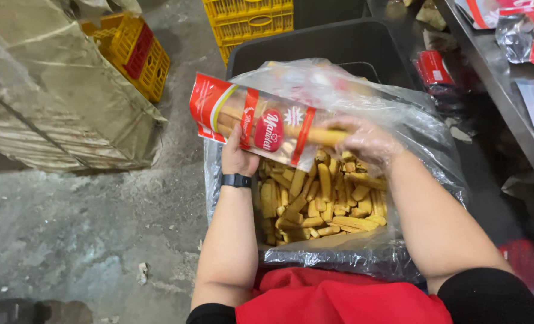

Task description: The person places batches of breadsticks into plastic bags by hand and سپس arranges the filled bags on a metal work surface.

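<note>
Red-clear packet (258,123) held by L hand (238,157), R hand (366,141) at its open edge.

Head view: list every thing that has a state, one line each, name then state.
Red and clear packet: open at its right end, held level, part-filled with sticks.
Left hand: bare, gripping the packet from below.
Right hand: in a clear glove, pushing sticks into the packet's mouth.
Lined box: open, liner folded back, holding loose biscuit sticks.
Dark bin: open.
Yellow crate: tipped on the floor.
</note>
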